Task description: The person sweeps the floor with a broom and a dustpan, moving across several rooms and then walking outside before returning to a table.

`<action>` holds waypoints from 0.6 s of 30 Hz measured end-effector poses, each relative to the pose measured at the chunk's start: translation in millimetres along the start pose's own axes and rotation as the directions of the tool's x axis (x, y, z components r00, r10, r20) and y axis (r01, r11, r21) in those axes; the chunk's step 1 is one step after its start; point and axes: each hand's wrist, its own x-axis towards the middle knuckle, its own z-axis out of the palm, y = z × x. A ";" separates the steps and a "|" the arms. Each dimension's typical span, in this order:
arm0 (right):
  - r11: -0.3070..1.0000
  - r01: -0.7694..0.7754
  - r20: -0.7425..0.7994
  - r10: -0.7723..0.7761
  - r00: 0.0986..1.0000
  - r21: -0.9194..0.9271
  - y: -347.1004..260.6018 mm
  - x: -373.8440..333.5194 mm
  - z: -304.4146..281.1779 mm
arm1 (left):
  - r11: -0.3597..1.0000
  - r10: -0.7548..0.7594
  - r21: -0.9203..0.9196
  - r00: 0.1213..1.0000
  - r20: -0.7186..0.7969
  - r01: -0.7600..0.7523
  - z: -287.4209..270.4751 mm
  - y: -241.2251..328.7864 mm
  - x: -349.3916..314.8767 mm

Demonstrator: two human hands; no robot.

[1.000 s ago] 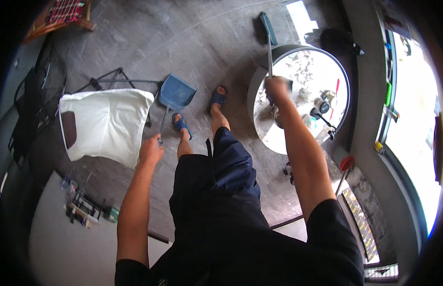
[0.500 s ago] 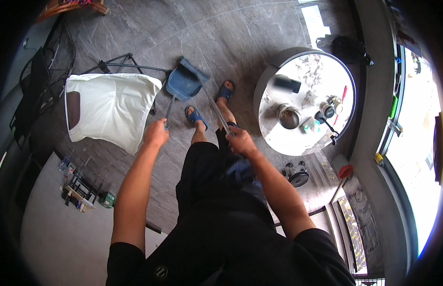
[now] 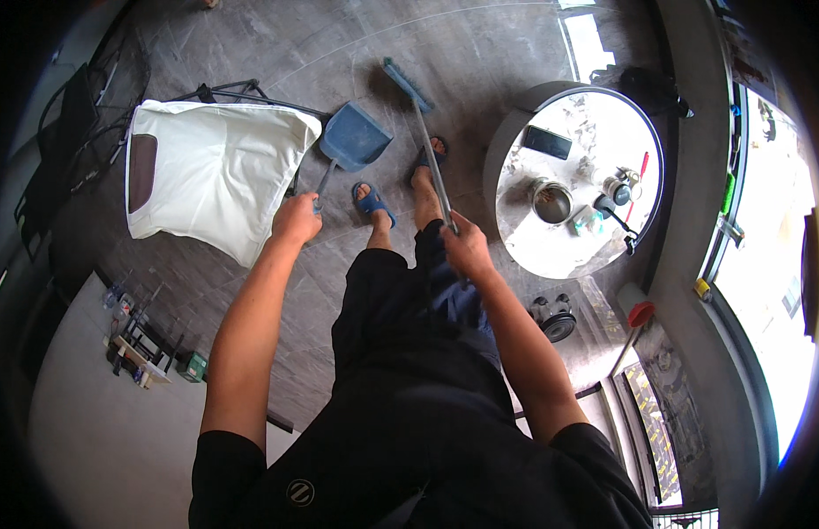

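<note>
Clamped round the dustpan's thin handle, your left hand [image 3: 297, 220] makes a full fist, and the blue dustpan [image 3: 354, 139] hangs out ahead of it with its scoop over the grey floor [image 3: 277, 53], just beside the corner of the white cushion [image 3: 211, 181]. Your right hand [image 3: 467, 247] is likewise wrapped tight on the broom [image 3: 427, 141]: its long pale shaft runs from your fist up and away to the blue brush head, which sits on the floor beyond your feet. Both feet are in blue sandals [image 3: 372, 201], planted between the dustpan and the broom shaft; the shaft crosses right over your right foot. The cushion rests on a dark metal frame [image 3: 229, 91] to your left and crowds the dustpan on that side. To your right, near the broom, stands a round table [image 3: 550, 256] with a pale marbled top; on it lie a dark phone [image 3: 547, 142], a metal cup [image 3: 550, 201], and a cluster of small items you cannot make out clearly. Below the table on the floor sits a small dark round object [image 3: 555, 319], and further right a red-topped thing [image 3: 640, 314] leans by the window wall. At your far left, a low rack [image 3: 141, 348] of small bottles stands against the pale wall, well apart from both hands.
</note>
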 end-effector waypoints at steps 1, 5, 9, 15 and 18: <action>0.999 -0.020 -0.021 0.021 1.000 0.039 9.8 12.6 20.2 | 1.000 0.013 -0.001 1.000 -0.008 -0.013 0.0 0.1 -2.7; 0.999 -0.022 0.099 0.017 0.995 0.048 35.3 13.6 65.1 | 1.000 0.012 -0.011 0.999 -0.031 -0.013 15.5 -14.0 -15.6; 0.997 -0.008 0.370 -0.023 0.929 0.083 30.3 -32.2 48.0 | 0.999 0.008 -0.032 1.000 -0.025 -0.008 27.6 -25.7 -30.4; 0.993 -0.016 0.269 -0.015 0.963 0.114 37.6 -101.2 27.5 | 0.999 -0.032 -0.022 0.999 0.038 0.033 18.9 -23.5 -50.4; 0.992 -0.039 0.232 0.009 0.973 0.123 26.4 -102.1 26.3 | 1.000 -0.008 -0.008 1.000 0.030 0.008 20.5 -26.7 -53.5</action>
